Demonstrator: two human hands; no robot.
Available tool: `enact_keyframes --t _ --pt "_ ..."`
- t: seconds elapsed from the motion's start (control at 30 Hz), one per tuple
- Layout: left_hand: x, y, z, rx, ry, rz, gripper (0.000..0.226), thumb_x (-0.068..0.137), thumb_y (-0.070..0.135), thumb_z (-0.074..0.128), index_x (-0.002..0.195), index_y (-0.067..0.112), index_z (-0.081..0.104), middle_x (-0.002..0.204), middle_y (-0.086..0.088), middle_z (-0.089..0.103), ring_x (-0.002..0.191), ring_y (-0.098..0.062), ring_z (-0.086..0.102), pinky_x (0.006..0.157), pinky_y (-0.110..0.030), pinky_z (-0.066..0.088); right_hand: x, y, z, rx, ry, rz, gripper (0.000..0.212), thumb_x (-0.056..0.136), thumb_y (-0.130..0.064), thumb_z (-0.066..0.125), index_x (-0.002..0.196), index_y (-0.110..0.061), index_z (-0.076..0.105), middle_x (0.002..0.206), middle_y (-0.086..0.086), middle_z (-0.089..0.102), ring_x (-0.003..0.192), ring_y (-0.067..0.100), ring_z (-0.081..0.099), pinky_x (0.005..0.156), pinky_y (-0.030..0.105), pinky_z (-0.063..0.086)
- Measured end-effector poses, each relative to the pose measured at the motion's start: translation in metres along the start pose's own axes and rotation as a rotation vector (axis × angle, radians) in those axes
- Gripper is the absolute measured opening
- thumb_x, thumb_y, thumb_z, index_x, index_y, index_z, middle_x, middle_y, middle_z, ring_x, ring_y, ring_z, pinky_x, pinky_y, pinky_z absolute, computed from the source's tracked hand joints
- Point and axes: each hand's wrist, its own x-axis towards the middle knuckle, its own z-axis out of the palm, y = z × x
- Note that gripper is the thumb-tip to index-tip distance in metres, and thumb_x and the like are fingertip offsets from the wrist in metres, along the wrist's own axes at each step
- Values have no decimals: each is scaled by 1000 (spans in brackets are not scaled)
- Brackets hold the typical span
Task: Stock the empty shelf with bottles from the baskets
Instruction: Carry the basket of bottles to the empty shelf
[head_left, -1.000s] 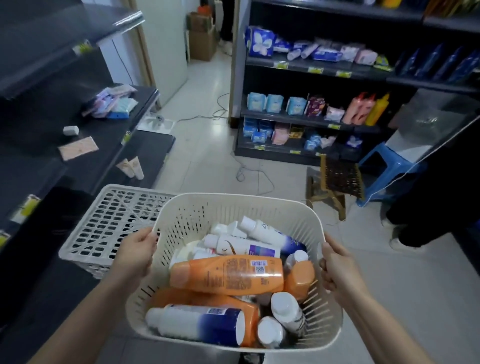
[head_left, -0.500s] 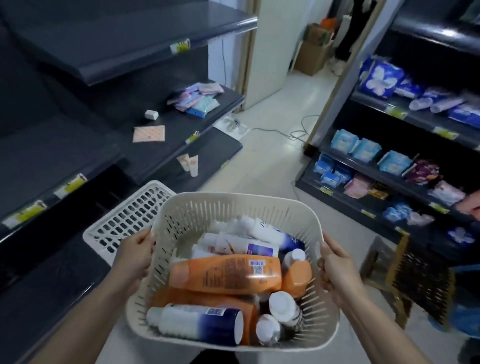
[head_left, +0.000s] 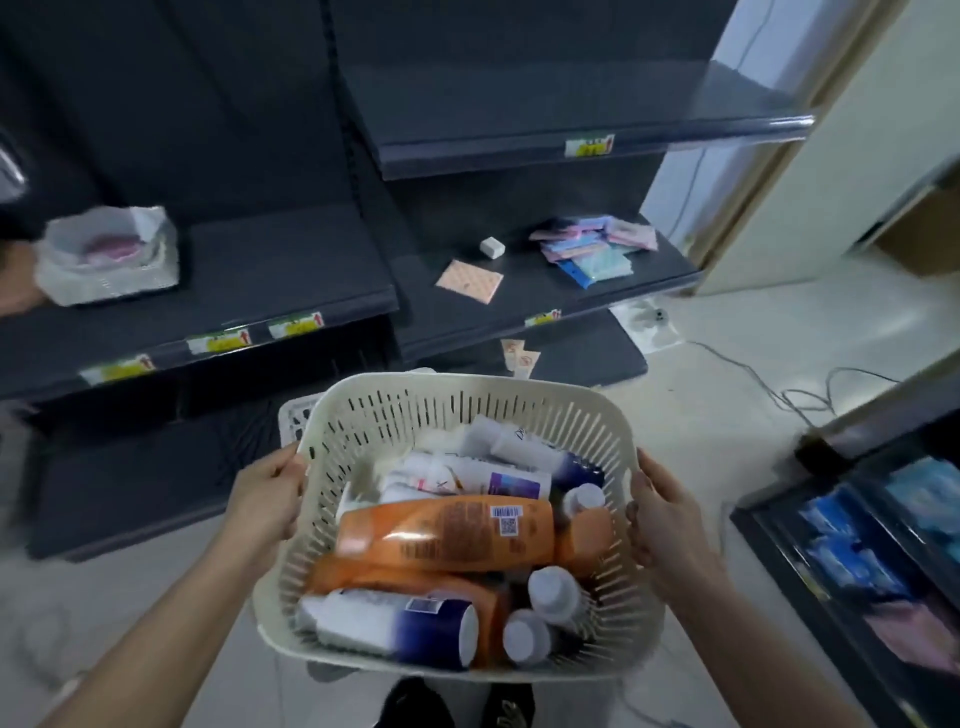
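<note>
A dark shelf (head_left: 270, 270) stands in front of us. On its right part lie pink and blue packets (head_left: 592, 249), a small white box (head_left: 492, 247) and a flat orange packet (head_left: 470, 280). A blurry white tub (head_left: 109, 254) sits on the left part. Yellow price tags (head_left: 296, 326) stick to the shelf edge. A second basket (head_left: 296, 421) peeks out low behind the one we carry. Grey cables (head_left: 779, 395) lie on the floor (head_left: 727, 332) at the right.

Our left hand (head_left: 267, 493) and right hand (head_left: 667, 514) grip the two sides of the cream basket (head_left: 467, 400), held up near us. Bottles (head_left: 553, 592) lie piled inside it. Some are orange and some are white with blue ends.

The top orange bottle (head_left: 447, 530) has a barcode (head_left: 505, 512) and a square code. The other writing is too blurry to read.
</note>
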Motion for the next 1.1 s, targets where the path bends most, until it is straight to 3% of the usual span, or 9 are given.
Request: enact_keyframes --t 0.1,0.2,0.3,0.4,0.57,0.7,0.77,0.87,1.1 --pt "-2 -3 -3 -45 85 -20 31 101 14 45 83 19 70 57 -3 37 45 -13 24 38 -16 17 30 -15 17 -49 -109 -13 34 104 -11 40 105 -36 64 53 -14 53 38 -2 48 36 10 34" --pt "2 -2 -7 -73 156 -59 32 103 14 43 85 20 70 50 2 43 44 -13 26 35 -15 18 54 -26 39 -89 -194 -10 41 104 -9 37 88 -37 62 41 -15 54 34 -4 48 34 11 34" --pt "17 0 -14 -79 224 -98 31 103 15 42 89 21 70 43 7 45 41 -12 28 33 -14 18 77 -30 65 -135 -214 5 35 105 -12 38 96 -38 61 40 -16 52 33 -4 47 34 11 34" --pt "40 1 -21 -67 260 -123 30 103 15 42 88 12 68 49 3 41 42 -12 25 35 -14 17 100 -31 94 -140 -221 19 32 105 -11 37 113 -32 59 53 -10 52 32 -4 46 32 10 33" --pt "85 4 -32 -71 295 -151 31 103 17 41 88 17 68 51 3 43 44 -12 26 38 -16 18 144 -29 146 -180 -222 65 38 105 -14 39 138 -24 55 68 -7 47 54 5 41 35 9 33" --pt "124 4 -38 -84 343 -182 28 103 18 41 92 18 68 44 8 47 36 -10 32 36 -14 21 175 -34 186 -198 -254 46 39 103 -13 42 136 -26 57 76 -2 58 57 8 44 46 18 36" --pt "141 5 -39 -84 365 -183 25 102 18 42 93 17 66 50 4 49 31 -6 36 34 -14 25 189 -36 204 -195 -258 35 38 100 -13 47 133 -27 60 95 6 70 61 9 49 51 21 38" --pt "162 7 -38 -81 379 -167 25 102 18 42 93 20 66 59 1 52 42 -12 41 38 -18 29 211 -36 227 -226 -251 35 34 100 -21 51 131 -31 61 117 9 69 65 8 50 55 23 37" --pt "201 0 -37 -97 385 -116 38 102 16 42 78 32 66 66 3 61 58 -16 52 50 -25 37 251 -34 265 -296 -277 -1 38 102 -15 44 136 -28 57 98 4 65 63 5 46 55 20 35"
